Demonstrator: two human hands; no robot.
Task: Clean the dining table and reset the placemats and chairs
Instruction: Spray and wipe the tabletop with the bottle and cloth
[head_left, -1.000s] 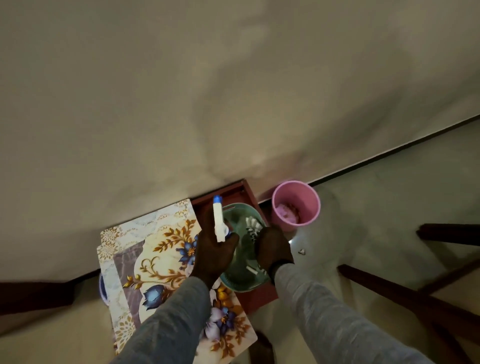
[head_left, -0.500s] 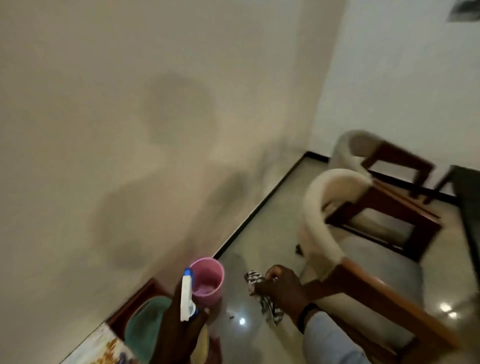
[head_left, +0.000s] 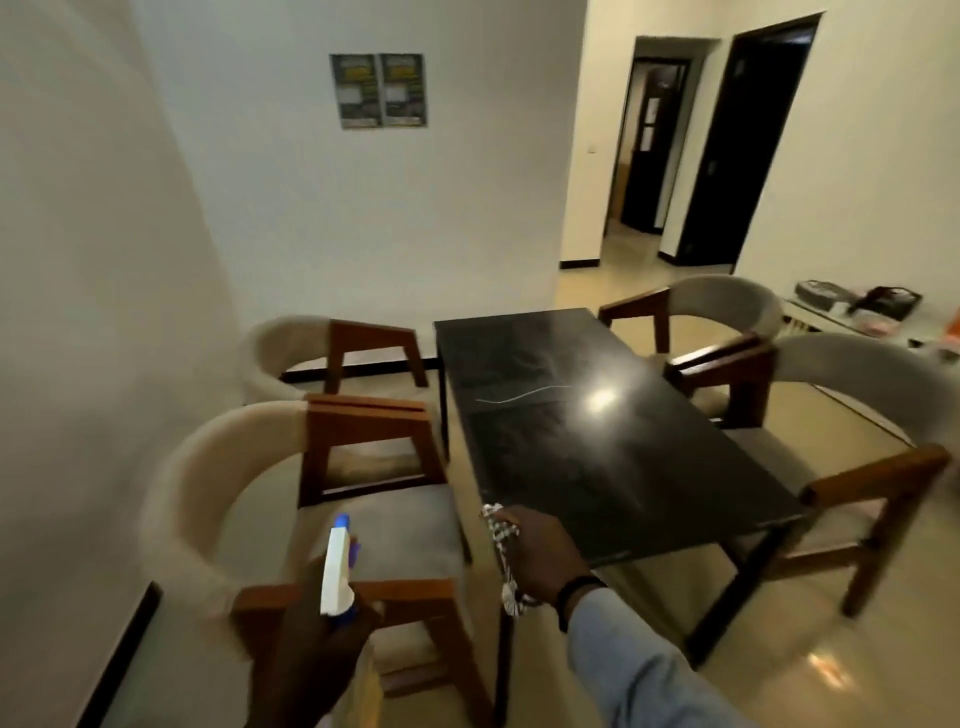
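A black glossy dining table (head_left: 597, 415) stretches away from me in the middle of the room, its top bare. My left hand (head_left: 317, 639) grips a spray bottle (head_left: 336, 571) with a white and blue head, held upright over the near left chair (head_left: 332, 519). My right hand (head_left: 540, 556) is closed on a black-and-white checked cloth (head_left: 506, 551), just short of the table's near left corner. Two curved-back chairs stand on each long side, pulled away from the table.
A second left chair (head_left: 332, 353) stands against the wall. Two grey-backed chairs (head_left: 862, 415) sit on the right. A low white surface with boxes and clutter (head_left: 862, 306) is at the far right. Open doorways (head_left: 727, 145) lie beyond the table.
My view swung up and right from the tray, bowl and pink cup by the wall to the dining table. Both hands came along, the right one having lifted the checked cloth.
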